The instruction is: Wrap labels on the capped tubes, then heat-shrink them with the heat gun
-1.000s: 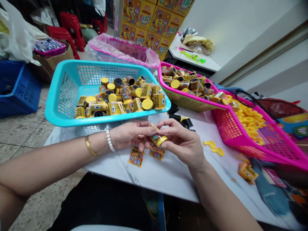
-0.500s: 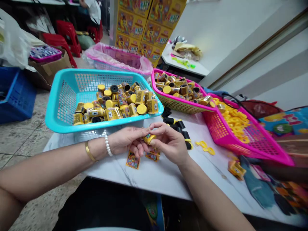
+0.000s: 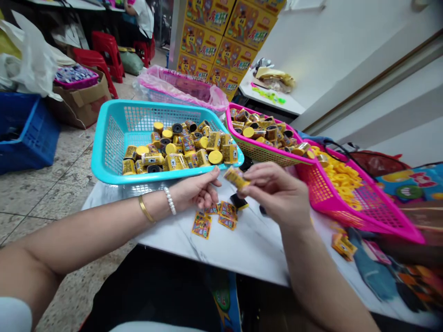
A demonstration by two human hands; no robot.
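Observation:
My right hand (image 3: pixel 277 191) pinches a small yellow cylinder with a printed label (image 3: pixel 236 177) between thumb and fingers, tilted above the table. My left hand (image 3: pixel 199 191) is beside it on the left, thumb stretched out and fingers loosely bent, with nothing visible in it. Under the hands, several flat printed labels (image 3: pixel 201 224) lie on the white table (image 3: pixel 238 258). A black cylinder (image 3: pixel 238 201) rests by them, partly behind my right hand. Just beyond, a turquoise basket (image 3: pixel 114 177) contains many similar labelled cylinders with yellow or black ends.
A pink basket (image 3: pixel 273 157) of labelled cylinders stands at the back right. Nearer, another pink basket (image 3: pixel 325 203) has yellow ring-shaped pieces. Yellow cartons (image 3: pixel 224 50) are stacked behind. On the left is a blue crate (image 3: pixel 38 133). A person (image 3: pixel 143 18) sits far off.
Both hands were together on the labelled cylinder. My left hand has let go and moved apart from it, while my right hand has lifted it away. The view has shifted slightly.

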